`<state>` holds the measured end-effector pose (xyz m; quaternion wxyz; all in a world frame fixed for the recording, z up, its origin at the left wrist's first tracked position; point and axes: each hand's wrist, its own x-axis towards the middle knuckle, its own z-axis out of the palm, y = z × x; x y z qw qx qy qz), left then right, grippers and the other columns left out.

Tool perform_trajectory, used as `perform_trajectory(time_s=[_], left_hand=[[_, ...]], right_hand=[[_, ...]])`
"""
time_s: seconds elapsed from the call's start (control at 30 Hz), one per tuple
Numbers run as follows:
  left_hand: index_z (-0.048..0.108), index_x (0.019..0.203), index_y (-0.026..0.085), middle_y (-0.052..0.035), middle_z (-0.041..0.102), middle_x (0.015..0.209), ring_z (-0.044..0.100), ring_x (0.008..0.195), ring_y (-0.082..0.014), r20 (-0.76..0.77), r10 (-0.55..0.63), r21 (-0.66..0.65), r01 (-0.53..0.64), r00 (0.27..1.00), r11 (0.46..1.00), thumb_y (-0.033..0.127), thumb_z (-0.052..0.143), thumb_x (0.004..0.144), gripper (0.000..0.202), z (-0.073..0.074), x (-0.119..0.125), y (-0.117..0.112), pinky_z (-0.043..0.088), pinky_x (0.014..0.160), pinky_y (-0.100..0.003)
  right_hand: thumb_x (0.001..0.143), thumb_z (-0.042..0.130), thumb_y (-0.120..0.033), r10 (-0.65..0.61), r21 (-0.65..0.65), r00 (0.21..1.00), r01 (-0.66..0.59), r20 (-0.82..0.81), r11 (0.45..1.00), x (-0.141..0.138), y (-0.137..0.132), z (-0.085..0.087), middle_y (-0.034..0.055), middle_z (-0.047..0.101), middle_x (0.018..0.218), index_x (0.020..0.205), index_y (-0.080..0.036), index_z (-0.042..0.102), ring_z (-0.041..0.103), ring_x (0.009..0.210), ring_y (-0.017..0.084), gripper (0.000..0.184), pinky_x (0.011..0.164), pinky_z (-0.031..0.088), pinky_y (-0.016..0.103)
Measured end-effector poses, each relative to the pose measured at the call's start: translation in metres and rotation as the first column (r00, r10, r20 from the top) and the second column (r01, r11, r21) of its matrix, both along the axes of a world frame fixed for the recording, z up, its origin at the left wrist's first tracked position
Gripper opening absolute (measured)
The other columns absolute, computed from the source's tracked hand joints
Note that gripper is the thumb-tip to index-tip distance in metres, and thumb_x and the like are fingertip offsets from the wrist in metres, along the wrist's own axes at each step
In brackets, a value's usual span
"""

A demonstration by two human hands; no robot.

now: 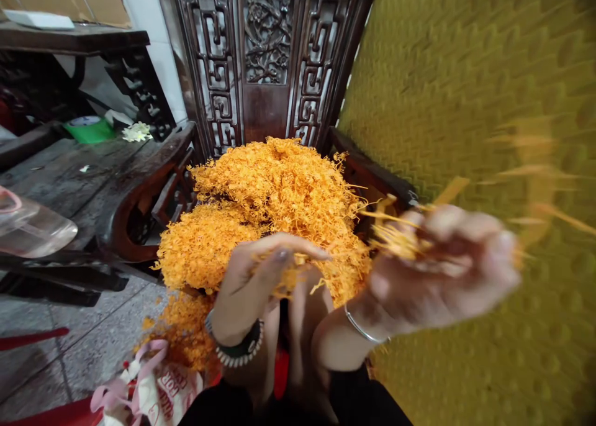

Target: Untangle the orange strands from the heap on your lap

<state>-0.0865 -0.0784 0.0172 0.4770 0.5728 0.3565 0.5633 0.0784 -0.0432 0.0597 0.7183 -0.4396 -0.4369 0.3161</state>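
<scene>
A big heap of orange stringy strands fills the seat of a dark carved wooden chair. My left hand, with a beaded bracelet at the wrist, is closed in a pinch on a small tuft of the orange strands just in front of the heap. My right hand, with a thin silver bangle, is blurred by motion to the right; its fingers are curled around a bunch of strands whose ends stick out sideways.
A yellow-green woven surface fills the right side. At the left are a dark wooden table, a clear plastic bag and a green dish. A printed bag with pink handles lies on the tiled floor.
</scene>
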Motion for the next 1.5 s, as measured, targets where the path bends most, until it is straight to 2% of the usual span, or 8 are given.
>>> perform_trajectory(time_s=[0.13, 0.23, 0.33, 0.57, 0.7, 0.9, 1.23, 1.5], left_hand=[[0.060, 0.113, 0.022, -0.0003, 0.060, 0.069, 0.043, 0.049, -0.0095, 0.048, -0.046, 0.043, 0.044, 0.998, 0.998, 0.040, 0.046, 0.090, 0.032, 0.007, 0.030, 0.019, 0.037, 0.048, -0.024], [0.061, 0.092, 0.021, 0.0001, 0.058, 0.074, 0.049, 0.058, -0.0097, 0.084, 0.045, 0.068, -0.051, 0.995, 0.996, 0.038, 0.051, 0.088, 0.020, 0.007, 0.034, 0.027, 0.039, 0.054, -0.022], [0.051, 0.065, 0.019, 0.0025, 0.047, 0.059, 0.041, 0.051, -0.0081, 0.171, 0.080, 0.051, -0.090, 0.982, 0.995, 0.042, 0.050, 0.088, 0.033, 0.000, 0.033, 0.030, 0.034, 0.049, -0.022], [0.056, 0.066, 0.017, 0.0027, 0.043, 0.057, 0.038, 0.050, -0.0087, 0.272, 0.008, 0.034, -0.018, 0.962, 0.999, 0.049, 0.055, 0.083, 0.035, -0.006, 0.042, 0.033, 0.033, 0.049, -0.023], [0.052, 0.063, 0.016, 0.0046, 0.038, 0.054, 0.031, 0.045, -0.0059, 0.262, -0.041, -0.016, 0.047, 0.964, 0.999, 0.041, 0.056, 0.084, 0.032, -0.003, 0.042, 0.034, 0.026, 0.042, -0.021], [0.040, 0.054, 0.016, 0.0051, 0.034, 0.048, 0.029, 0.040, -0.0043, 0.259, -0.470, -0.023, 0.491, 0.844, 0.871, 0.039, 0.051, 0.087, 0.041, -0.003, 0.029, 0.027, 0.020, 0.039, -0.022], [0.042, 0.048, 0.018, 0.0040, 0.034, 0.039, 0.030, 0.034, -0.0054, 0.143, -0.483, 0.022, 0.485, 0.864, 0.874, 0.047, 0.047, 0.087, 0.049, -0.001, 0.026, -0.001, 0.018, 0.033, -0.022], [0.048, 0.051, 0.017, 0.0035, 0.037, 0.041, 0.033, 0.035, -0.0057, 0.138, -0.443, 0.137, 0.426, 0.886, 0.894, 0.043, 0.045, 0.088, 0.046, 0.000, 0.015, 0.001, 0.025, 0.035, -0.021]], right_hand=[[0.084, 0.046, -0.038, 0.329, 0.409, 0.934, -0.248, -0.139, 0.878, -0.019, 0.016, -0.007, 0.0000, 0.050, 0.070, 0.070, -0.022, 0.056, 0.051, 0.068, 0.011, 0.023, 0.070, 0.050, 0.028], [0.086, 0.043, -0.036, 0.454, 0.370, 0.887, -0.394, -0.089, 0.842, -0.018, 0.017, -0.009, 0.0018, 0.055, 0.074, 0.075, -0.023, 0.060, 0.053, 0.076, 0.015, 0.024, 0.078, 0.047, 0.032], [0.086, 0.040, -0.037, 0.515, 0.308, 0.855, -0.477, -0.053, 0.823, -0.016, 0.015, -0.009, 0.0015, 0.053, 0.068, 0.072, -0.024, 0.058, 0.051, 0.069, 0.016, 0.027, 0.075, 0.046, 0.034], [0.084, 0.043, -0.029, 0.593, 0.228, 0.802, -0.592, 0.070, 0.773, -0.021, 0.012, -0.012, 0.0001, 0.048, 0.063, 0.068, -0.020, 0.053, 0.044, 0.062, 0.013, 0.021, 0.063, 0.037, 0.029], [0.084, 0.045, -0.029, 0.581, 0.230, 0.814, -0.562, -0.019, 0.795, -0.026, 0.012, -0.011, -0.0029, 0.036, 0.056, 0.060, -0.020, 0.044, 0.032, 0.053, 0.010, 0.026, 0.055, 0.030, 0.027], [0.088, 0.042, -0.036, 0.524, 0.314, 0.813, -0.443, -0.253, 0.840, -0.023, 0.012, -0.005, -0.0080, 0.012, 0.043, 0.050, -0.020, 0.022, 0.013, 0.038, 0.008, 0.046, 0.039, 0.023, 0.023], [0.095, 0.026, -0.033, 0.353, 0.421, 0.883, -0.206, -0.309, 0.883, -0.014, -0.010, 0.003, -0.0062, 0.004, 0.040, 0.051, -0.018, 0.010, 0.003, 0.035, 0.008, 0.049, 0.032, 0.018, 0.021], [0.095, 0.029, -0.035, 0.466, 0.435, 0.836, -0.319, -0.290, 0.842, -0.022, -0.011, 0.004, -0.0066, 0.007, 0.038, 0.050, -0.019, 0.012, 0.009, 0.033, 0.008, 0.050, 0.032, 0.020, 0.021]])
